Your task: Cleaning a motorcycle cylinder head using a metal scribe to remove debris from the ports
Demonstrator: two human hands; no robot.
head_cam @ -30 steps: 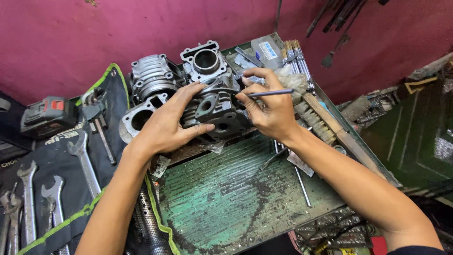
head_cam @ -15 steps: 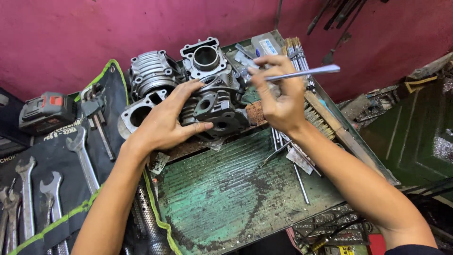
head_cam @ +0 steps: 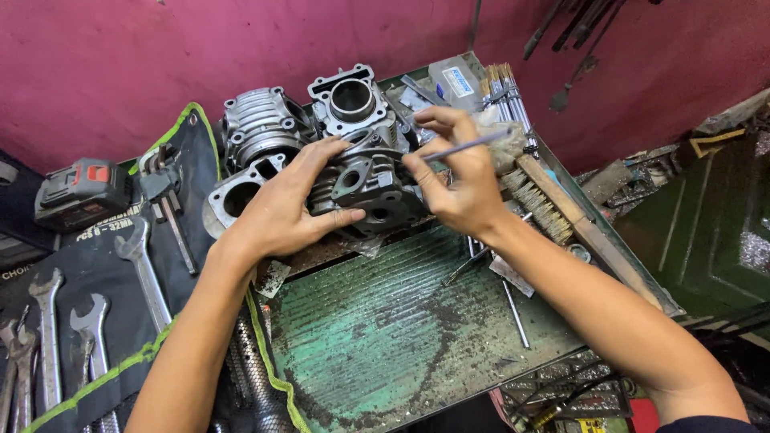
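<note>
Nearest to the camera, the worn green metal table (head_cam: 385, 337) shows its scratched, dirty top, and on the dark tool roll (head_cam: 80, 321) at the left lie several open-end wrenches (head_cam: 144, 273).

A little farther, the two forearms reach to the middle of the table. The left hand (head_cam: 281, 212) lies spread over the side of a grey cast cylinder head (head_cam: 365, 188), with the thumb under its front edge and the fingers over the top, so it steadies the part against the table. The right hand (head_cam: 457, 180) is closed in a narrow pinch on a thin metal rod (head_cam: 469, 144), probably a pick or small file; its inner end lies at the upper side of the head, and whether it touches there cannot be told.

The cylinder head looks heavy, stiff and hard, with fins and sharp edges, and perhaps oily, so it may slip. A good place to hold it seems to be the flat outer walls, as the left hand does, not the thin fins. The rod is light and stiff, so a finger grip is enough.

Behind the head stand a finned cylinder (head_cam: 257, 128), a second cylinder block (head_cam: 353, 100) with a round bore, and a flat cover (head_cam: 237, 196). At the right lies a wire brush (head_cam: 553, 208). A cordless tool battery (head_cam: 80, 192) sits far left, near the pink wall (head_cam: 160, 56).
</note>
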